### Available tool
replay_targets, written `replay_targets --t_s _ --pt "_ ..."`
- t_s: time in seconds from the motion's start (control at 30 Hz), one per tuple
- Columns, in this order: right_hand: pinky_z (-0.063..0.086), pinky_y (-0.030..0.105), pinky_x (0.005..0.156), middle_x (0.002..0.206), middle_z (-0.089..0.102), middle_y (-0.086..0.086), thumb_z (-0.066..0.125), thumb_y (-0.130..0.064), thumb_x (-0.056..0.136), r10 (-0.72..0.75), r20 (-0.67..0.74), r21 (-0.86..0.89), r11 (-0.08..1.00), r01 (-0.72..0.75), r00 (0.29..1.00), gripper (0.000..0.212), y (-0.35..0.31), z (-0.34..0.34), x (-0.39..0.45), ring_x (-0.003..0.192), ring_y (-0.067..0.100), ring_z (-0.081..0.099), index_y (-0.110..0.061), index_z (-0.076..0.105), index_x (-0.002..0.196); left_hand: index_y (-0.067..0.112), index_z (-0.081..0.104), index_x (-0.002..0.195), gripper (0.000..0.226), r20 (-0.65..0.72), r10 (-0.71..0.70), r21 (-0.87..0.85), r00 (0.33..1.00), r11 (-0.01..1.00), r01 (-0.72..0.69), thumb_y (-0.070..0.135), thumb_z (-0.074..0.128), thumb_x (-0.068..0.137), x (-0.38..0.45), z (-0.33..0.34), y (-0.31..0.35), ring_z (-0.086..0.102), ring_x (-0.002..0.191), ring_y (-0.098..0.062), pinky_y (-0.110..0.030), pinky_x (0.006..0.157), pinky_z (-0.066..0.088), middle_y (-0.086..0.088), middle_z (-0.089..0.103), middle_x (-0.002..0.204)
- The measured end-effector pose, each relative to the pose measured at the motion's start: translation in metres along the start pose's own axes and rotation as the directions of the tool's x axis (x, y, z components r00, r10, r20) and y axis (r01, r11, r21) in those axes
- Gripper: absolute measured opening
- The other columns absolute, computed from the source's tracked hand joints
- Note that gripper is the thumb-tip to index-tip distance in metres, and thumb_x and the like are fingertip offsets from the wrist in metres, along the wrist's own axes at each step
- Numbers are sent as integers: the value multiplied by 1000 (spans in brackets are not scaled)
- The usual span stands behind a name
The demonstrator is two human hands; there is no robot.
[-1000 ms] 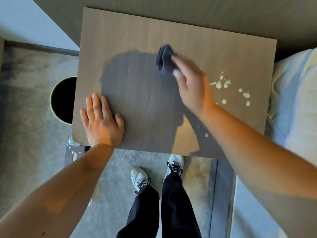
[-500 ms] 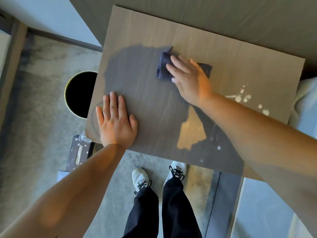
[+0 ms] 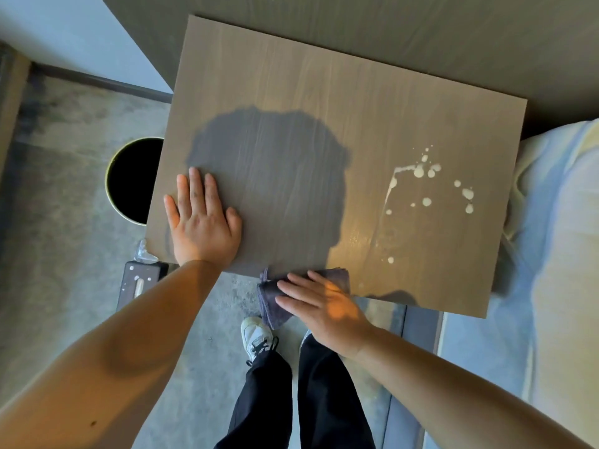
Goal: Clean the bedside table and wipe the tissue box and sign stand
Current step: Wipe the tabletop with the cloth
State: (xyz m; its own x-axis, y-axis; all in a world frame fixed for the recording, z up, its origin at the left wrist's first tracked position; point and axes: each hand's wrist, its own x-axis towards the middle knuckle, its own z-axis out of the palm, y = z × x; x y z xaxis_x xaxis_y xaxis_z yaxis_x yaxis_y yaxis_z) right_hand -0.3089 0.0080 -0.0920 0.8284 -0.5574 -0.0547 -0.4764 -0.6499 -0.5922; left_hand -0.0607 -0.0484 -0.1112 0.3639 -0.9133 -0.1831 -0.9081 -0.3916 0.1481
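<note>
The brown wooden bedside table top [image 3: 324, 92] fills the middle of the head view. White liquid splashes [image 3: 428, 186] dot its right side. My left hand [image 3: 202, 222] lies flat, fingers spread, on the near left part of the top. My right hand [image 3: 321, 303] presses a dark grey cloth [image 3: 272, 306] at the table's near edge, with the cloth hanging partly over it. No tissue box or sign stand is on the top.
A round black bin with a yellowish rim [image 3: 129, 179] stands on the floor left of the table. A dark flat object with white specks [image 3: 137, 283] lies below the table's near left corner. The bed with light bedding [image 3: 557, 238] borders the right. My shoes [image 3: 257, 338] are below.
My right hand has drawn the cloth from the middle of the table top back to its near edge. The left hand stays flat on the table. The view has shifted a little.
</note>
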Motion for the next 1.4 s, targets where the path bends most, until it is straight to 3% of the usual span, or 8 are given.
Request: replay_targets --t_s 0.13,0.23,0.37,0.5,0.6,0.9,1.2,1.4 --pt "56 33 83 130 56 -8 46 -23 94 370 -28 267 898 -350 928 39 2 -40 -3 92 0 60 -26 53 132 6 22 150 67 6 11 -15 1000 1000 -11 38 30 91 0 -1 0 7 147 -36 -55 118 4 -17 15 160" --pt "55 31 52 81 65 -12 39 -28 98 604 -60 516 700 -493 795 36 28 -88 -4 55 7 60 -42 46 131 5 22 149 67 13 2 -21 1000 1000 -2 40 26 92 1 -2 0 6 147 -36 -57 117 4 -18 14 160" --pt "45 23 93 120 64 -2 39 -21 101 718 -253 526 665 -530 649 35 89 -153 1 108 10 59 -26 50 134 3 26 147 65 13 68 -37 998 997 -68 39 27 93 -1 -2 19 8 147 -36 -57 117 4 -20 16 159" --pt "39 26 101 134 56 4 37 -26 101 711 -381 375 703 -605 591 39 154 -194 20 121 18 51 -19 47 138 3 36 143 61 20 157 -61 987 986 -156 37 33 93 -5 2 60 13 147 -34 -52 118 7 -19 24 157" --pt "30 19 99 143 48 5 35 -27 102 645 -440 161 741 -651 625 40 197 -210 38 129 20 44 -18 43 140 4 35 143 60 10 124 -47 992 991 -123 36 33 92 -7 6 72 14 146 -35 -53 118 8 -19 25 157" --pt "15 42 117 156 25 14 32 -23 102 516 -309 -170 796 -581 799 43 253 -193 71 144 32 19 -11 38 143 2 39 141 59 -54 107 -25 993 994 -109 31 40 89 -9 7 75 18 145 -36 -55 117 10 -21 29 154" --pt "21 50 113 148 39 16 55 -15 93 372 -166 -264 876 -404 913 43 151 -112 0 138 36 33 -8 49 135 3 38 141 60 -62 101 -30 993 994 -103 32 38 89 -10 5 78 19 145 -37 -53 118 11 -21 29 154" --pt "12 47 117 154 26 6 65 -15 88 282 -98 -232 926 -298 954 64 87 -38 -59 145 23 14 -21 33 142 2 38 141 58 -83 111 -46 990 992 -115 31 41 90 -10 6 77 22 143 -38 -52 116 15 -22 31 153"
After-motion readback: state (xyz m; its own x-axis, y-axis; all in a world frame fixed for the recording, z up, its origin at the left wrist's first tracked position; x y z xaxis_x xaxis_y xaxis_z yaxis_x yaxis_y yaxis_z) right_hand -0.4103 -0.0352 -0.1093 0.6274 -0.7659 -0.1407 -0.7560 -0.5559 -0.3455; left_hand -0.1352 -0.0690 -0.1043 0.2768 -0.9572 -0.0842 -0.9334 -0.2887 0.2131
